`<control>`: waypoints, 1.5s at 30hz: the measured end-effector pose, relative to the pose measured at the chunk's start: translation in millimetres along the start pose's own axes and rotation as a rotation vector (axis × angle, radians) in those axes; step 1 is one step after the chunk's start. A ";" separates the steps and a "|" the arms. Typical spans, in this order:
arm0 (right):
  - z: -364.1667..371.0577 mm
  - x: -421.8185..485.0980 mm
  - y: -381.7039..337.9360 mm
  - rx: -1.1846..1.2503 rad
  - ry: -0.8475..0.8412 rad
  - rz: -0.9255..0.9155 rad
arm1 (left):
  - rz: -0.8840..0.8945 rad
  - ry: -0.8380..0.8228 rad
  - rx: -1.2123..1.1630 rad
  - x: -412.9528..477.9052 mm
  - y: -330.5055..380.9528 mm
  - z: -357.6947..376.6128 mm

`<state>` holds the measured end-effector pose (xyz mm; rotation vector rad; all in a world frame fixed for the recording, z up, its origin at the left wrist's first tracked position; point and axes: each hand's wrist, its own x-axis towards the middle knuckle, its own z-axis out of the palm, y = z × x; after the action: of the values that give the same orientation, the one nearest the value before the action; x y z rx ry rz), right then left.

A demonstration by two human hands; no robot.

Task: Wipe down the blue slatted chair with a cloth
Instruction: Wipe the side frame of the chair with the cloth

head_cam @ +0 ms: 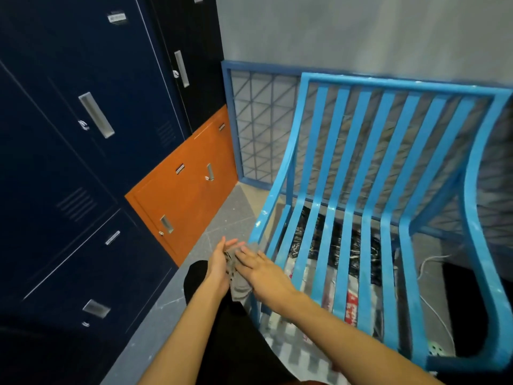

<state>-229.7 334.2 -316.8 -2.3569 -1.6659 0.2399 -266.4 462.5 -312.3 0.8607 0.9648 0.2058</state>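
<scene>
While your left hand [219,263] and right hand [262,272] sandwich the crumpled grey cloth [239,286], fingers [245,252] straight, beside a front corner of the bright-blue slatted metal chair [388,83] — likely folding it — next lay it on a slat.

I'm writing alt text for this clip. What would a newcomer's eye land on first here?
The bright blue slatted chair fills the right half. At lower centre, the left hand and right hand press a grey cloth between them, by the chair's front corner. On the left stand dark blue lockers, with an orange cabinet low in the corner.
</scene>
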 end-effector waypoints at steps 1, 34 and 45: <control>-1.2 0.0 1.3 -0.023 -0.007 -0.020 | -0.008 0.015 -0.006 -1.1 -0.2 -2.9; 1.3 -0.8 42.7 0.248 0.242 0.143 | 0.136 0.043 0.108 10.6 -2.7 25.7; -4.5 19.4 59.7 0.230 0.253 0.169 | 0.104 -0.045 0.104 28.4 2.6 9.4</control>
<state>-168.1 333.0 -329.8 -2.2482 -1.2563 0.1469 -242.0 473.5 -325.9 1.0086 0.8957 0.2262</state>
